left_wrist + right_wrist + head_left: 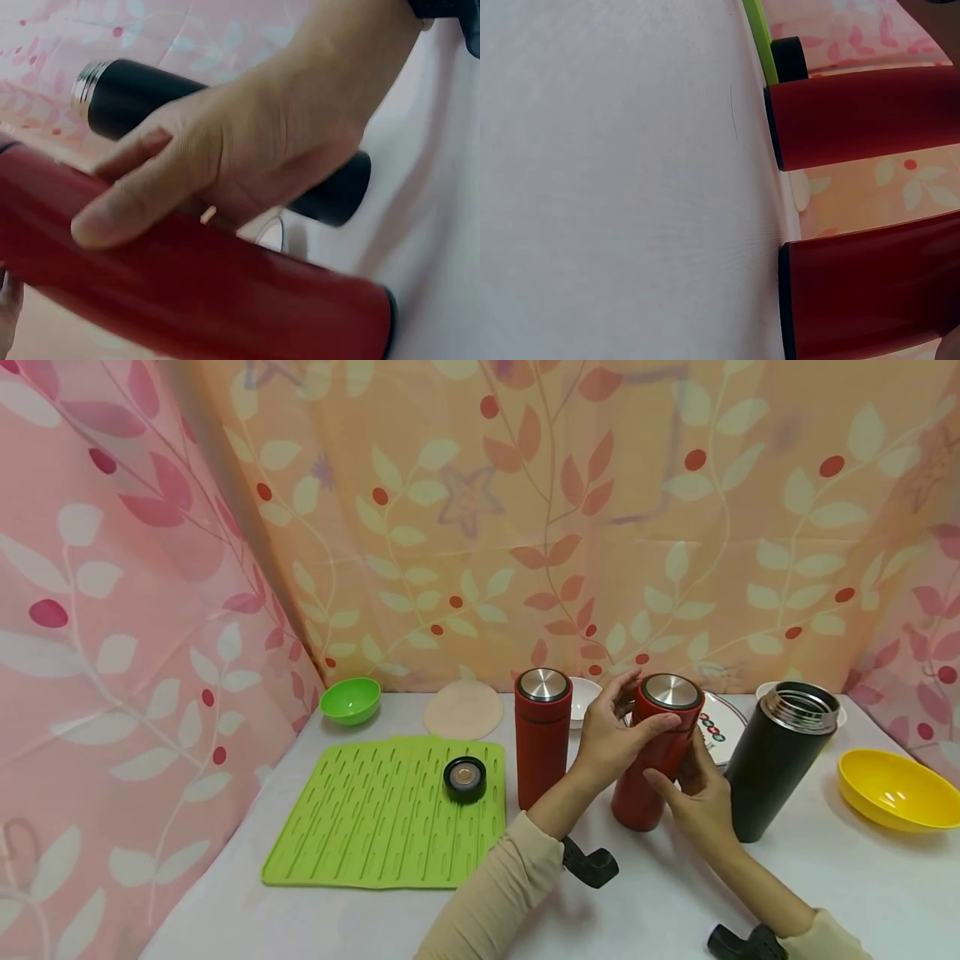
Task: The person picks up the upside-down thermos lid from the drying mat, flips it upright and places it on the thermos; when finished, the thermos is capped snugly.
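Note:
Both hands hold a red flask [645,777] with a steel-topped cap, tilted slightly on the white table [675,902]. My left hand [626,718] wraps its upper part just below the cap, thumb across the front; in the left wrist view the left hand [225,157] lies over the red flask [225,300]. My right hand [686,777] grips the lower body from the right side. A second red flask [542,743] stands upright just to the left. In the right wrist view the held red flask [870,292] and the second red flask [862,116] both show.
An open black flask [776,768] stands right of the hands. Its black lid [464,779] lies on a green ridged mat [375,827]. A green bowl [350,700], beige round mat [463,710], white bowl [585,697], plate [723,727] and yellow bowl [896,789] ring the table.

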`<state>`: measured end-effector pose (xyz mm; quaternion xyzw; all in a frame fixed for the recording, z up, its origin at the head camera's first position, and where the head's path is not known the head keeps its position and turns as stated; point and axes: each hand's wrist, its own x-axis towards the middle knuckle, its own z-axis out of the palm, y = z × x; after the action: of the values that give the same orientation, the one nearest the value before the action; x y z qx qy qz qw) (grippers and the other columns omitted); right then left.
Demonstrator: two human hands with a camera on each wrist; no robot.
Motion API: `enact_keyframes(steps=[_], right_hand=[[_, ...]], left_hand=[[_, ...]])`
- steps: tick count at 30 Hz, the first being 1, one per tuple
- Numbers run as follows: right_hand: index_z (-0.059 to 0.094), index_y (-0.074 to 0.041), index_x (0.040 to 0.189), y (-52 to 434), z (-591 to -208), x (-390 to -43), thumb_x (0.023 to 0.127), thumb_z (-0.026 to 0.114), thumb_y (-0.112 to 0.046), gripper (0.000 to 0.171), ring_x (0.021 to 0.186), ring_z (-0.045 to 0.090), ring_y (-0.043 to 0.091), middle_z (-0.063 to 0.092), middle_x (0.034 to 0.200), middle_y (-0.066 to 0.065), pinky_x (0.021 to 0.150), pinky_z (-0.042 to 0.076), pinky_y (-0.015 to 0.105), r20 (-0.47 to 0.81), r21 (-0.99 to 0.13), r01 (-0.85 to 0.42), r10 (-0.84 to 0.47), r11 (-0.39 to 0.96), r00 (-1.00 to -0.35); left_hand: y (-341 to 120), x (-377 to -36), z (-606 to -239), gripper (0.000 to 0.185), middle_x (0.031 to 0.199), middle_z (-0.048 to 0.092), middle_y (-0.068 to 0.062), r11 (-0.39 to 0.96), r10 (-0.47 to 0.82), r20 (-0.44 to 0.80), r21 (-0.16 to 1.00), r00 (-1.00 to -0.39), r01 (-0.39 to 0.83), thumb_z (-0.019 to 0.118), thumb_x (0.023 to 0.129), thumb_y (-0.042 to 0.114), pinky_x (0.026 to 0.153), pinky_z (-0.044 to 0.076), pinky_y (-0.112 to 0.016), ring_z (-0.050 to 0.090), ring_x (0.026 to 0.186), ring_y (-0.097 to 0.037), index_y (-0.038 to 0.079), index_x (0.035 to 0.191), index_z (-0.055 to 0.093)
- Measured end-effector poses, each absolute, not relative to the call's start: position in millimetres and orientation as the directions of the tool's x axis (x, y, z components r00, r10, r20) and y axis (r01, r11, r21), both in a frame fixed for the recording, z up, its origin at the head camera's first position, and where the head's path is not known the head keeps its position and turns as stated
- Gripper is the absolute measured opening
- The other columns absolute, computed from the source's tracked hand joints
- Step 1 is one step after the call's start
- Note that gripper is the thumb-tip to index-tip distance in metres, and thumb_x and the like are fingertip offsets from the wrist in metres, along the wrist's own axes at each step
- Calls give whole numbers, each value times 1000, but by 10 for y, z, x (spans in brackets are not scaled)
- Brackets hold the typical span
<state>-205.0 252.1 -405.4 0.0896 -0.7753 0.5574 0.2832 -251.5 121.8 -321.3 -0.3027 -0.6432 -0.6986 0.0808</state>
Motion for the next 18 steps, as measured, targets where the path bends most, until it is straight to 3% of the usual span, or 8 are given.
enact_keyframes(steps=[4, 10, 18], right_hand=[[15, -28, 147, 2528, -4042, -2052, 81, 65, 3, 89, 114, 48, -11, 40, 144, 4, 87, 40, 5, 550, -812, -477, 165, 337, -819], [14, -31, 147, 2513, -4059, -2053, 81, 66, 1, 90, 116, 46, -10, 38, 146, 5, 88, 40, 5, 524, -828, -449, 176, 337, -833], [14, -31, 147, 2511, -4068, -2043, 81, 66, -1, 89, 120, 44, -9, 35, 148, 1, 88, 40, 6, 546, -806, -456, 174, 377, -820]], left_hand=[[1186, -2544, -3240, 52, 119, 61, -14, -240, 295, 558, 829, -775, 505, 70, 78, 3, 92, 45, -16, 58, 105, -2, 4, 125, 48], [1189, -2527, -3265, 47, 118, 59, -12, -266, 277, 561, 825, -780, 499, 69, 80, 2, 94, 45, -17, 56, 103, -1, 3, 123, 52], [1251, -2480, -3231, 62, 113, 50, 2, -67, 206, 579, 813, -789, 579, 82, 67, 15, 89, 46, -16, 49, 103, 3, 9, 121, 52]])
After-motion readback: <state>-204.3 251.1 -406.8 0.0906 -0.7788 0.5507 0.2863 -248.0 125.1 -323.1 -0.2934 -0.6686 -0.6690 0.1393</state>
